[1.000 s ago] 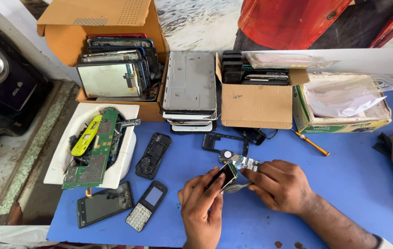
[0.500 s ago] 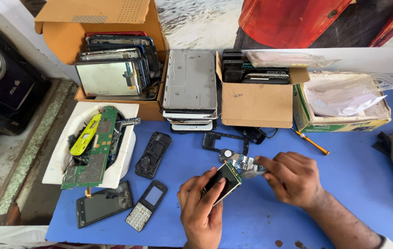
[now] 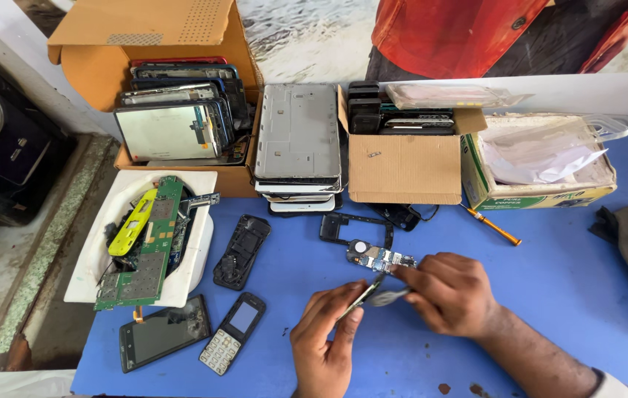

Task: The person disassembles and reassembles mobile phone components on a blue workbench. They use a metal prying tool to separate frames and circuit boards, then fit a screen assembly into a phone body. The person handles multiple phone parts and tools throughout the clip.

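Holding a thin dark phone part (image 3: 362, 296) between them, both hands are working over the blue table (image 3: 549, 258). The left hand (image 3: 325, 339) is pinching the lower end of the part, with its fingers closed on it. The right hand (image 3: 450, 291) is gripping the upper end, and a small grey piece is showing under its fingers. The part is staying up off the table, tilted, near the middle of the table's front. Just above the hands, a small circuit board (image 3: 380, 258) is lying flat, and a black phone frame (image 3: 354, 228) is sitting beside it. Farther left, a keypad phone (image 3: 233, 333) is lying near a black back cover (image 3: 241, 250). An orange screwdriver (image 3: 492, 225) is resting by the cardboard box (image 3: 406, 169).
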